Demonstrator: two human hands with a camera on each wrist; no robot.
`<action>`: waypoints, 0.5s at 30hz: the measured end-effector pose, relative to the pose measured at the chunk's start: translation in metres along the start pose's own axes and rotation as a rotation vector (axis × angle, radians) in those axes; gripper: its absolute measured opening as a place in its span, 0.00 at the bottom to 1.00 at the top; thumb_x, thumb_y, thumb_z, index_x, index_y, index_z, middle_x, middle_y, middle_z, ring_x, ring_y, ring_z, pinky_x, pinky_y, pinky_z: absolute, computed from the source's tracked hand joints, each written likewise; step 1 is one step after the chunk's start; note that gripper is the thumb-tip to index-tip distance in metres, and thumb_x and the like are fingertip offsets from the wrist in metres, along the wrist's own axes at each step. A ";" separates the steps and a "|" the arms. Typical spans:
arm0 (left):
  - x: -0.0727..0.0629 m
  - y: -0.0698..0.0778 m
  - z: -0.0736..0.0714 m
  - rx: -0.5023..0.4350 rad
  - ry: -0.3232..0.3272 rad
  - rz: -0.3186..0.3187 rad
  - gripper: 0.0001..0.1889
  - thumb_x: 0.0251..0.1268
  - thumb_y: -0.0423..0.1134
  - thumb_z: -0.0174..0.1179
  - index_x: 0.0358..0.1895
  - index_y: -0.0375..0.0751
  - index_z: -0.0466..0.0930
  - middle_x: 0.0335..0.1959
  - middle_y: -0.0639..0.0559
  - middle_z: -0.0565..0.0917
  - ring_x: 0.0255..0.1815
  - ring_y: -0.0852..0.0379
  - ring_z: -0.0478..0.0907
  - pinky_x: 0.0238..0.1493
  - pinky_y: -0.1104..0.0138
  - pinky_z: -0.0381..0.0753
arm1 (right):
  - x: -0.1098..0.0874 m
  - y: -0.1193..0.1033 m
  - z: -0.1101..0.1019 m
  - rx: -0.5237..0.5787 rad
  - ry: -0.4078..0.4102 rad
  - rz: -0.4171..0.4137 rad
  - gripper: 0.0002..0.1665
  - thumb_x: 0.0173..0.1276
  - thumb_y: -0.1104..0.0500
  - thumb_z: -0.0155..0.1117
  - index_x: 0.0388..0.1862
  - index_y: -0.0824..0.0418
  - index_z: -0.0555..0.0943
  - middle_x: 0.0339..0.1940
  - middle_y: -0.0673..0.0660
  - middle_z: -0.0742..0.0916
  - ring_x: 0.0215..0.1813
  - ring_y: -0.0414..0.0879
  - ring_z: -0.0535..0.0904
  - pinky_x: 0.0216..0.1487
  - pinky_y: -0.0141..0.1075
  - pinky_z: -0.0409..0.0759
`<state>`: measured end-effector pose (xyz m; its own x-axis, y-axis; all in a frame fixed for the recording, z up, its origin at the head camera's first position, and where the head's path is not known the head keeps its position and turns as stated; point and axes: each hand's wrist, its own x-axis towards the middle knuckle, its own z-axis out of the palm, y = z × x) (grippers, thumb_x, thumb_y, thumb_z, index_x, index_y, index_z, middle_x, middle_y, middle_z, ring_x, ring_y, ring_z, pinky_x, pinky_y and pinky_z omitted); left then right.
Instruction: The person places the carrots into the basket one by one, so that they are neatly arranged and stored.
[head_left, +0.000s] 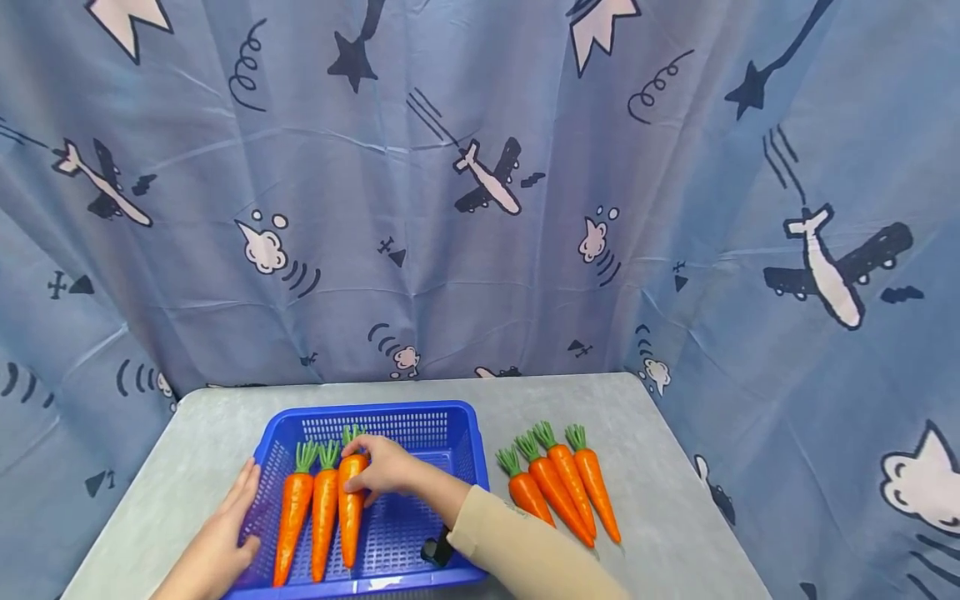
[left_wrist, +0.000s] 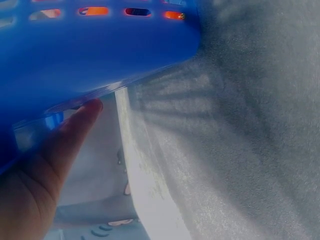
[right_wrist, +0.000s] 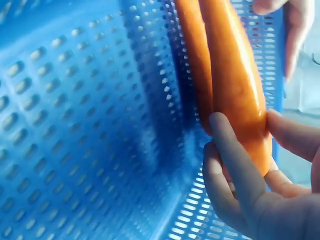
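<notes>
In the head view my right hand (head_left: 386, 467) reaches into a blue perforated plastic basket (head_left: 420, 407). Its thumb and fingers pinch the upper part of an orange carrot (head_left: 350, 517) with a green top. Left of that carrot lie two more, the middle carrot (head_left: 324, 521) and the leftmost carrot (head_left: 293, 521), all roughly parallel. The right wrist view shows fingertips on both sides of the held carrot (right_wrist: 237, 75), with another carrot close beside it. My left hand (head_left: 221, 533), its fingers straight, rests against the basket's left side.
Several carrots (head_left: 573, 483) with green tops lie side by side on the grey table (head_left: 675, 533), right of the basket. A blue patterned curtain (head_left: 420, 250) hangs behind the table. A small black device (head_left: 437, 550) sits at my right wrist.
</notes>
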<state>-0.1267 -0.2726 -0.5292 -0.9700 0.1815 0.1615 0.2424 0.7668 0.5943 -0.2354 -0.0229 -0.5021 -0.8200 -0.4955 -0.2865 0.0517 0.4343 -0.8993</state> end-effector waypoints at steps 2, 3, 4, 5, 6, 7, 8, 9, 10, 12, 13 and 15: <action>-0.001 -0.001 0.001 0.006 0.001 -0.004 0.51 0.47 0.20 0.61 0.79 0.26 0.46 0.82 0.32 0.45 0.75 0.26 0.53 0.58 0.94 0.29 | 0.001 0.000 0.003 -0.011 0.011 0.023 0.24 0.58 0.74 0.72 0.53 0.60 0.80 0.38 0.56 0.80 0.30 0.49 0.83 0.31 0.51 0.88; -0.001 -0.001 0.001 0.008 -0.001 -0.007 0.51 0.47 0.21 0.61 0.79 0.27 0.45 0.82 0.32 0.44 0.77 0.30 0.51 0.58 0.94 0.29 | 0.001 0.001 0.005 -0.017 0.020 0.034 0.24 0.57 0.74 0.72 0.52 0.60 0.80 0.37 0.56 0.80 0.30 0.49 0.83 0.30 0.50 0.88; -0.002 -0.001 0.001 0.011 0.005 -0.004 0.51 0.47 0.21 0.61 0.79 0.27 0.46 0.82 0.33 0.45 0.79 0.38 0.48 0.58 0.94 0.30 | 0.002 0.001 0.007 -0.025 0.025 0.044 0.24 0.57 0.74 0.72 0.52 0.60 0.80 0.37 0.56 0.80 0.30 0.49 0.83 0.30 0.50 0.88; -0.002 -0.001 0.002 0.012 0.011 0.000 0.51 0.47 0.21 0.61 0.79 0.27 0.46 0.82 0.33 0.45 0.80 0.47 0.45 0.59 0.94 0.30 | 0.002 0.001 0.008 -0.026 0.027 0.055 0.24 0.57 0.74 0.72 0.51 0.60 0.80 0.37 0.56 0.80 0.30 0.49 0.83 0.30 0.50 0.88; -0.002 -0.002 0.002 0.016 0.021 0.010 0.51 0.47 0.21 0.61 0.79 0.27 0.47 0.82 0.32 0.46 0.79 0.56 0.42 0.59 0.94 0.30 | 0.002 0.001 0.009 -0.030 0.032 0.064 0.24 0.56 0.74 0.72 0.51 0.60 0.80 0.37 0.57 0.80 0.30 0.49 0.83 0.30 0.50 0.88; -0.003 -0.002 0.002 0.019 0.029 0.019 0.51 0.46 0.21 0.61 0.79 0.27 0.47 0.82 0.32 0.46 0.78 0.65 0.38 0.60 0.94 0.30 | 0.002 0.001 0.010 -0.028 0.035 0.073 0.24 0.56 0.75 0.72 0.50 0.60 0.80 0.37 0.57 0.80 0.30 0.50 0.83 0.30 0.50 0.88; -0.003 -0.002 0.002 0.021 0.032 0.022 0.51 0.47 0.21 0.61 0.79 0.27 0.48 0.82 0.33 0.46 0.77 0.68 0.37 0.60 0.94 0.30 | 0.003 0.001 0.010 -0.027 0.040 0.081 0.24 0.56 0.75 0.72 0.49 0.60 0.80 0.37 0.57 0.79 0.30 0.50 0.83 0.30 0.50 0.88; -0.003 -0.002 0.002 0.018 0.029 0.021 0.51 0.47 0.21 0.61 0.79 0.27 0.47 0.82 0.33 0.46 0.78 0.66 0.38 0.60 0.94 0.30 | 0.002 0.000 0.011 -0.026 0.042 0.090 0.23 0.55 0.76 0.72 0.49 0.61 0.80 0.38 0.58 0.79 0.29 0.51 0.83 0.30 0.51 0.88; -0.003 -0.003 0.002 0.018 0.032 0.023 0.51 0.46 0.21 0.61 0.79 0.27 0.48 0.82 0.32 0.46 0.78 0.65 0.38 0.60 0.94 0.30 | 0.002 0.000 0.011 -0.030 0.040 0.099 0.23 0.55 0.76 0.72 0.48 0.61 0.80 0.38 0.58 0.79 0.30 0.51 0.83 0.31 0.51 0.88; -0.003 -0.003 0.003 0.018 0.026 0.017 0.51 0.46 0.21 0.61 0.79 0.27 0.47 0.82 0.33 0.45 0.79 0.60 0.40 0.60 0.94 0.31 | 0.002 0.000 0.011 -0.048 0.032 0.111 0.23 0.54 0.77 0.72 0.47 0.60 0.81 0.39 0.58 0.79 0.29 0.52 0.84 0.31 0.51 0.88; -0.003 -0.003 0.003 0.020 0.027 0.021 0.51 0.46 0.21 0.61 0.79 0.26 0.48 0.82 0.33 0.45 0.79 0.62 0.39 0.59 0.94 0.31 | 0.002 0.001 0.011 -0.062 0.024 0.115 0.23 0.53 0.77 0.73 0.47 0.61 0.82 0.41 0.58 0.80 0.29 0.52 0.84 0.32 0.51 0.88; -0.002 -0.002 0.002 0.015 0.009 0.009 0.51 0.46 0.21 0.62 0.79 0.26 0.47 0.83 0.34 0.44 0.81 0.47 0.44 0.59 0.94 0.30 | 0.002 0.003 0.010 -0.093 0.002 0.121 0.25 0.53 0.77 0.73 0.48 0.60 0.83 0.44 0.59 0.81 0.29 0.52 0.84 0.32 0.50 0.88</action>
<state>-0.1254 -0.2734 -0.5323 -0.9676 0.1831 0.1738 0.2508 0.7742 0.5811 -0.2308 -0.0300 -0.5087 -0.8124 -0.4338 -0.3897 0.0971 0.5582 -0.8240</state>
